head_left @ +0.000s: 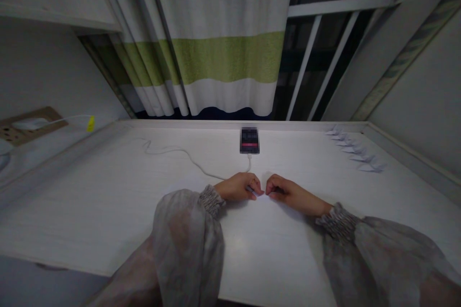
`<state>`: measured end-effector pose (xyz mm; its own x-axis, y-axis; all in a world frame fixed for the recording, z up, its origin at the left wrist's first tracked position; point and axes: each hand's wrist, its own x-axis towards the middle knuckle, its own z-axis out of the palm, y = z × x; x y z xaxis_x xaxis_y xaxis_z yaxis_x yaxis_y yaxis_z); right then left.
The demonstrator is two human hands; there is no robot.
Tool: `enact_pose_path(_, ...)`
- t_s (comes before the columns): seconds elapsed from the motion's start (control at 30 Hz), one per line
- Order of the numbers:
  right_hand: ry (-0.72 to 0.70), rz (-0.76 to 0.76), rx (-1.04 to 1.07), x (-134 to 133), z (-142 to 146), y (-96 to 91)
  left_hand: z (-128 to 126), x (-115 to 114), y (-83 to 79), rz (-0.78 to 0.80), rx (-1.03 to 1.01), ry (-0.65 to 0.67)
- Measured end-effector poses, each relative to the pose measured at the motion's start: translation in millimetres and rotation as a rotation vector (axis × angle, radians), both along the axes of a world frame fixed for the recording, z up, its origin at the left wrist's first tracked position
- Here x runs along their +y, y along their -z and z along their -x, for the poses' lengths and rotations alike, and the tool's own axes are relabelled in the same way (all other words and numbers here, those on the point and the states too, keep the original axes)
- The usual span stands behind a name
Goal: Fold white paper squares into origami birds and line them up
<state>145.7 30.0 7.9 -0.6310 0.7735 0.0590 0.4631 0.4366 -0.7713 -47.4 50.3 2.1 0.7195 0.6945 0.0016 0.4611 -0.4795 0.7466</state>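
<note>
White desk (90, 211), striped curtain (230, 57) beyond. Head view: one small pale piece (260, 196), apparently paper, mid-desk, mostly hidden by fingers. Left hand (243, 187): fingertips pinched together on its left side. Right hand (284, 190): fingertips likewise pinched at its right edge. Far: device (249, 140) with cable (190, 159). Far right: row of folded papers (362, 158). Handling, judged: very light, thin, easily creased or torn; best taken gently by opposite edges.

The desk (237, 259) looks smooth, softly glossy at lower centre. The curtain (230, 60) at top centre is matt cloth; the sleeves (185, 244) below are thin, crinkled cloth. Folded shapes (362, 158) at right look like matt paper.
</note>
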Motion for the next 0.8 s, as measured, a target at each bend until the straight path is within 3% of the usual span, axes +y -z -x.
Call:
enact_pose_path(0.23, 0.212, -0.077, 0.009, -2.1, 15.2, 13.6, -1.1, -1.2, -1.6, -0.001, -0.025, -0.039)
enact_pose_path(0.4, 0.214, -0.08, -0.069, 2.8, 19.3, 12.7, -5.0, -4.5, 4.4, 0.077, -0.181, -0.106)
enact_pose_path(0.8, 0.215, -0.014, -0.165, 2.7, 23.3, 1.4, -4.1, -2.6, 3.6, 0.11, -0.186, -0.04)
